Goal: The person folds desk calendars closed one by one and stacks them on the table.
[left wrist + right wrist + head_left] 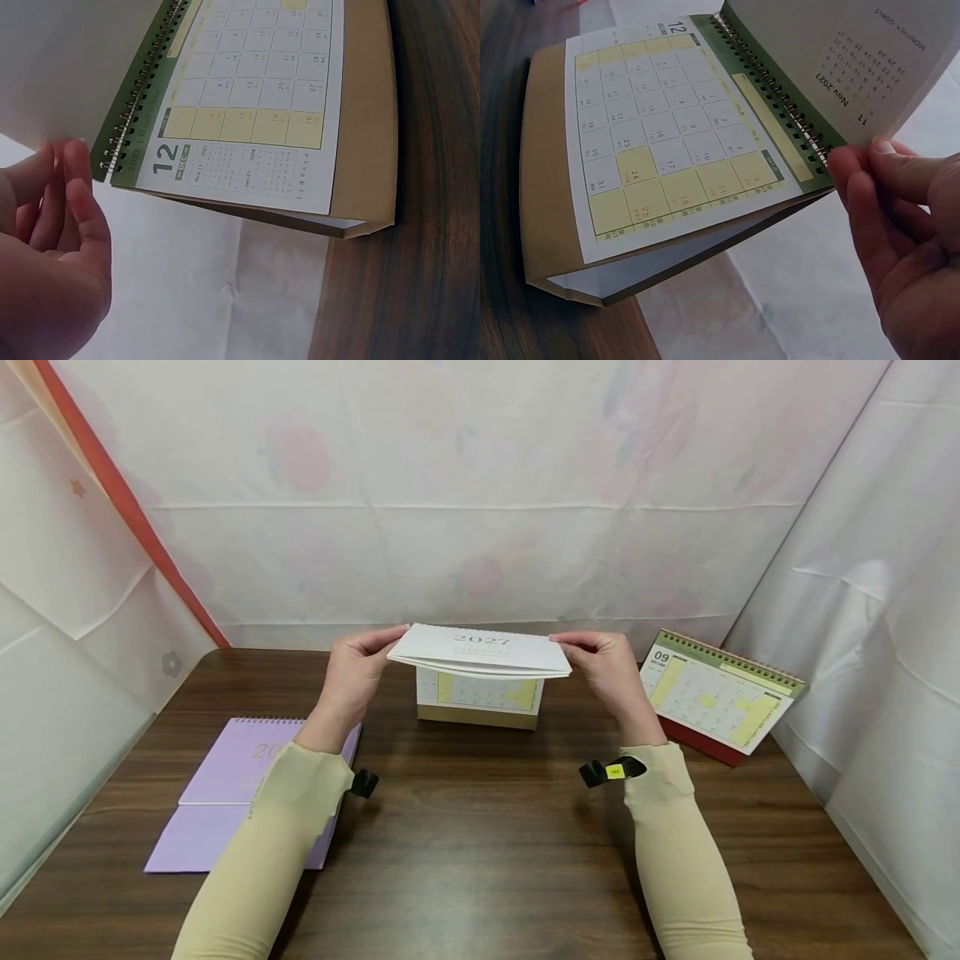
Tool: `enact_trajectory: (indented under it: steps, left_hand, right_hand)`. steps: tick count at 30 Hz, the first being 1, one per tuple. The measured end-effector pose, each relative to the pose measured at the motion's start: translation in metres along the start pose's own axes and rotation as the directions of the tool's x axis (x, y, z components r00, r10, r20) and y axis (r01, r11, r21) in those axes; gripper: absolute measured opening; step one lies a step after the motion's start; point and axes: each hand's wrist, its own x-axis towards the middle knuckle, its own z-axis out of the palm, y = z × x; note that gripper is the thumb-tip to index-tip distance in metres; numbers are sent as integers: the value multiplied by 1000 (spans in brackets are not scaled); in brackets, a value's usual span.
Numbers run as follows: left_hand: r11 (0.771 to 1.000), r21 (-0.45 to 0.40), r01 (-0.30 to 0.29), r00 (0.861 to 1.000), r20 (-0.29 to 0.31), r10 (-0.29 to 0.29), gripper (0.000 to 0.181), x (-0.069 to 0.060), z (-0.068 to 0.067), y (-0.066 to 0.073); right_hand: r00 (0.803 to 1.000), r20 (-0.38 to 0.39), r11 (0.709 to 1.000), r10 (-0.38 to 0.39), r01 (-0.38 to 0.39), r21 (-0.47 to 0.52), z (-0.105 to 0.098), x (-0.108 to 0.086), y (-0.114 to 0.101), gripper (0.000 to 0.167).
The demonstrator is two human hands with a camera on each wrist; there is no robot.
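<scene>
A desk calendar (480,693) with a brown cardboard base stands upright at the middle of the table. Its flipped pages (472,653), topped by a white sheet printed 2027, tilt toward me above it. My left hand (356,668) pinches the left end of these pages near the spiral binding (142,75). At the opposite end, my right hand (606,670) pinches them between thumb and fingers. Beneath, both wrist views show the December page (652,127) lying on the base. The underside of the lifted pages (862,67) reads Nov 2027 in the right wrist view.
Beside my left forearm lies a purple calendar (225,777), partly covered by the sleeve. A green-topped calendar (712,693) with a red base stands at the right, showing 09. White curtains (480,485) hang behind the dark wooden table (480,860).
</scene>
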Motion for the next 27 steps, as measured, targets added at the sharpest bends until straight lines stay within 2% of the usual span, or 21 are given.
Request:
enact_trajectory:
  steps: [3,7,10,19,23,27]
  left_hand:
    - [999,-2,40,999,19,-40,31,0,-2,-1]
    - [994,-73,76,996,48,-72,31,-1,-3,-1]
    - [990,-112,90,995,56,-84,32,-1,-2,-2]
    - [994,21,110,994,22,-111,27,2,4,-11]
    - [985,120,120,992,9,-122,30,2,6,-18]
    - [975,202,96,995,19,-102,30,4,8,-26]
  right_hand:
    - [1000,23,999,15,-16,35,0,1,2,19]
    - [997,56,993,49,-55,105,0,4,4,22]
    - [996,62,991,66,-72,116,0,4,4,23]
    - [994,39,987,103,-107,117,4,5,7,27]
    - [993,31,992,111,-112,57,7,5,11,26]
    - [997,18,996,76,-75,-42,10,5,15,20]
